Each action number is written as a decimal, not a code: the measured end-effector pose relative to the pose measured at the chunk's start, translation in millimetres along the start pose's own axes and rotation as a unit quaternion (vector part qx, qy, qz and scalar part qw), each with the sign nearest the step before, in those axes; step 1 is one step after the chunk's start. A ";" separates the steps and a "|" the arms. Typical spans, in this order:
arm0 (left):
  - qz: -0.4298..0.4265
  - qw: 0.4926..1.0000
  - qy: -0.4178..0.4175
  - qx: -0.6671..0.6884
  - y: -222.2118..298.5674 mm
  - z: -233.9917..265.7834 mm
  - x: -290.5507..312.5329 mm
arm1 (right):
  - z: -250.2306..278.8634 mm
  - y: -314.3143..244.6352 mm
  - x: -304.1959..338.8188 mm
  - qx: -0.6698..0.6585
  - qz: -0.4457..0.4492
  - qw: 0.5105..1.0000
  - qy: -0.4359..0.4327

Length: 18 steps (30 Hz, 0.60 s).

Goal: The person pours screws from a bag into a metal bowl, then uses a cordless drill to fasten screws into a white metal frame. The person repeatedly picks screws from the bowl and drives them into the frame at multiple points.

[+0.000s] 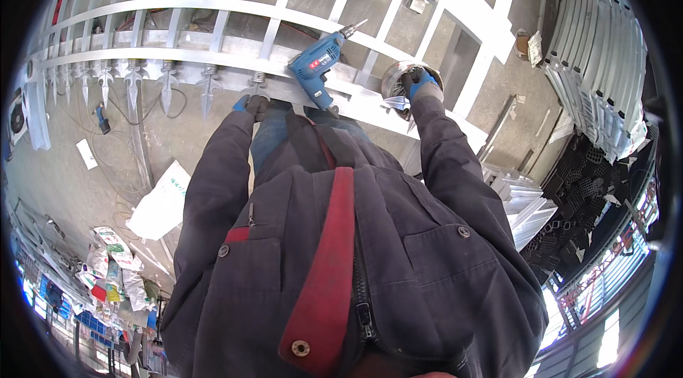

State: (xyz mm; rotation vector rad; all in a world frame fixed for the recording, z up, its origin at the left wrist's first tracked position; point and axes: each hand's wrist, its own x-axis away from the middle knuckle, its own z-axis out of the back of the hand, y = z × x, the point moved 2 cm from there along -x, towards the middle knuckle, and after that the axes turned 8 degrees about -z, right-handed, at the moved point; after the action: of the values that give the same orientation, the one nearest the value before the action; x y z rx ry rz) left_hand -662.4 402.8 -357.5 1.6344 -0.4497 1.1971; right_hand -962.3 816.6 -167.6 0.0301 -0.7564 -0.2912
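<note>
A white-grey metal fence panel [213, 58] lies flat in front of me, with a row of spear-shaped tips [168, 83] along one rail. My left hand [249, 103], in a blue glove, grips the near edge of that rail just below one spear tip [257, 82]. A blue electric drill [316, 65] rests on the rail between my hands, its bit pointing up and to the right. My right hand [421, 82], also gloved, reaches into a shiny round metal bowl [395, 79] standing on the panel. What its fingers hold is hidden.
White sacks [160, 200] and coloured bags [107, 264] lie on the concrete floor at the left. A cable and a small tool [102, 119] lie under the panel. Stacked grey metal profiles [594, 65] and black parts [583, 186] fill the right side.
</note>
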 end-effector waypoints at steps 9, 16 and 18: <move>0.002 1.000 -0.026 0.011 -35.4 2.2 -41.8 | -28.5 53.4 -26.3 -0.109 0.067 0.988 0.090; -0.002 1.000 -0.011 0.012 10.3 -9.5 7.1 | -16.6 18.4 17.3 -0.450 0.136 0.882 0.028; -0.008 0.999 -0.011 0.030 17.6 -12.1 14.0 | -3.9 -37.0 51.5 -0.296 0.313 0.895 0.117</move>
State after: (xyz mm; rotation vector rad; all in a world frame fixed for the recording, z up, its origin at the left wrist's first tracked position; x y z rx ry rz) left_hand -675.5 409.6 -336.7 1.7009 -0.4166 1.1933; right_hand -933.4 766.8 -140.8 -0.7362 -0.3800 0.1110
